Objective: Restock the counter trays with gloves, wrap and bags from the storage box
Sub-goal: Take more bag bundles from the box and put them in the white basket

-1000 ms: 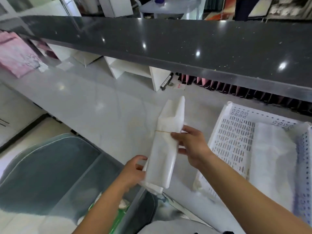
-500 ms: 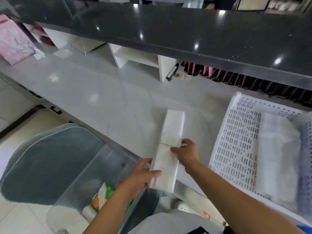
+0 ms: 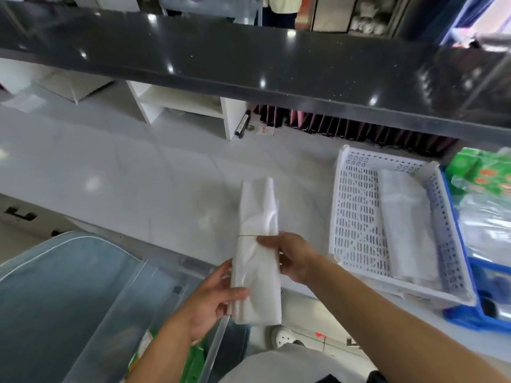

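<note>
A long white bundle of plastic bags (image 3: 258, 217), tied round its middle with a thin band, is held over the counter's front edge. My left hand (image 3: 213, 302) grips its near end from the left, thumb across the top. My right hand (image 3: 290, 257) pinches it at the band from the right. To the right stands a white perforated tray (image 3: 356, 217) with another white bag bundle (image 3: 403, 228) lying in it. The clear storage box (image 3: 132, 305) sits below the counter at lower left, with green packets inside.
A blue tray (image 3: 475, 313) with clear wrapped goods and green packs (image 3: 481, 175) stands at far right. A dark raised shelf (image 3: 249, 64) overhangs the back of the pale counter (image 3: 124, 175). White cubbies (image 3: 182, 106) and a pen (image 3: 242, 125) sit beneath it.
The bundle has come down from a raised tilt to lie nearly level over the counter edge. My left hand shifted onto its near end. The view swung right, showing the blue tray.
</note>
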Motion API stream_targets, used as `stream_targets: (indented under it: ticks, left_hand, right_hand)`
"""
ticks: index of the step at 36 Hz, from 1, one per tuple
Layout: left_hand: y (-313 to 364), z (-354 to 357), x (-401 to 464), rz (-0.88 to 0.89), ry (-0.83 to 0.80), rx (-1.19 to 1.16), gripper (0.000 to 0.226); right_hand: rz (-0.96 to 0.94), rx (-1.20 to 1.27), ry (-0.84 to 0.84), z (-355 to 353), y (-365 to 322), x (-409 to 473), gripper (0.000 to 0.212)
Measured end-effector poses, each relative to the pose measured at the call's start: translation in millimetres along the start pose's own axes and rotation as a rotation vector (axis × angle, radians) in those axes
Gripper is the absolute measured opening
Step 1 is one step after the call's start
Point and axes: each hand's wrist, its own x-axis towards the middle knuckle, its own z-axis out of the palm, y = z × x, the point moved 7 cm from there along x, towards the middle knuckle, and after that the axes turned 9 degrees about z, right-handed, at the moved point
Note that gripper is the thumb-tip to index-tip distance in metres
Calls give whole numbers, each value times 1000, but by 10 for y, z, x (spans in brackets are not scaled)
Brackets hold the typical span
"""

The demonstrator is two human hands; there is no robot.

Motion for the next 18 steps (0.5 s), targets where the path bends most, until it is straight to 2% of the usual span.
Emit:
stream_targets:
  ticks: [5, 8, 11, 16, 18]
  left_hand:
    - [432, 193, 73, 120, -180, -86, 54]
    - [707, 423, 232, 171, -258, -92, 58]
    - [822, 772, 414, 172, -338, 7, 55]
    - [680, 1195, 588, 165, -398, 45, 52]
    - [647, 1352, 600, 165, -412, 37, 55]
  right_hand:
    - [-204, 24, -149, 8, -301, -473, 34]
    - [-296, 30, -209, -106, -381, -774, 26]
    - [-340, 2, -110, -346, -341, -943, 27]
    - [-367, -77, 171, -860, -237, -1204, 27]
    - [-385, -71, 241, -1055, -225, -1345, 36]
